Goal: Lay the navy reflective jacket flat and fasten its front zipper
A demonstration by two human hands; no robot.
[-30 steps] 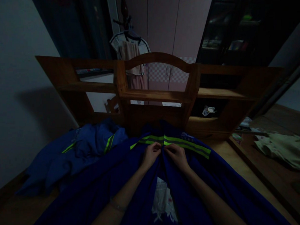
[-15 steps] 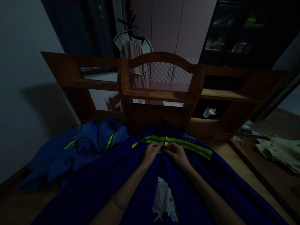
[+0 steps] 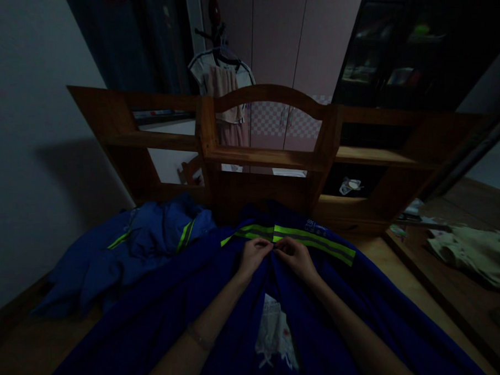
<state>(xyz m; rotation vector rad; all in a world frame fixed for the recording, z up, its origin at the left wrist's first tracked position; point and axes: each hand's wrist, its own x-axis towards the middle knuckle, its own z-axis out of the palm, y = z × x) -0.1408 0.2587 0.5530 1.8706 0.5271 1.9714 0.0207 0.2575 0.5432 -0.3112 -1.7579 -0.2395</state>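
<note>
A dark blue work jacket point(image 3: 346, 294) with yellow-green reflective stripes point(image 3: 314, 241) lies spread on a wooden surface in front of me. My left hand point(image 3: 253, 256) and my right hand point(image 3: 292, 257) meet at the jacket's front opening, just below the stripes. Both have their fingers pinched on the two front edges. A white patterned lining or label point(image 3: 275, 330) shows in the gap below my hands.
A second blue garment point(image 3: 128, 253) with reflective stripes lies crumpled at the left. A wooden frame with shelves point(image 3: 269, 153) stands behind. Light clothing point(image 3: 476, 252) lies on the floor at the right. Clothes hang on a rack point(image 3: 223, 83) by pink wardrobe doors.
My hands stay pinched together on the jacket's front edges at almost the same spot. The view has shifted slightly.
</note>
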